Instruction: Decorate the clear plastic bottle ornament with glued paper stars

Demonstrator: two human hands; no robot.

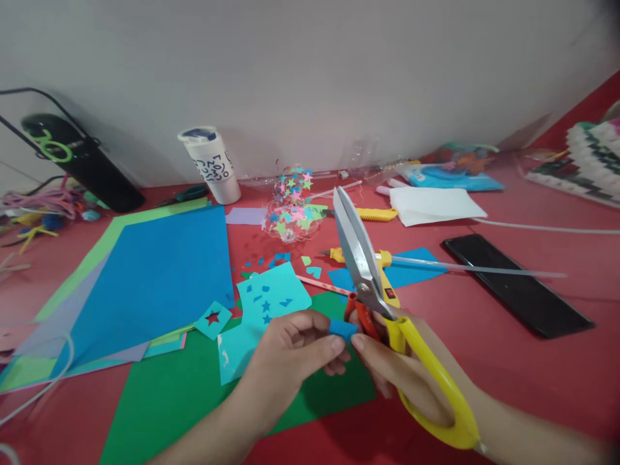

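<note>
My left hand [290,352] pinches a small folded piece of blue paper [342,330] between thumb and fingers. The thumb of my right hand [407,371] meets the paper's other end. Large yellow-handled scissors [361,258] hang on my right hand, their blades pointing up and away and lying nearly together. A red part [367,321] shows by the right fingers; whether it belongs to the scissors I cannot tell. Beneath my hands lie a green sheet [165,394] and turquoise paper [276,287] with small dark blue stars and scraps on it.
Coloured sheets [179,258] overlap on the left, near a turquoise piece with a star-shaped hole [203,326]. Further back are a star-filled clear container [290,210], a white tumbler [213,168] and a black bottle [87,165]. A yellow glue gun [387,284], a cutter [375,214] and a phone [518,284] lie right.
</note>
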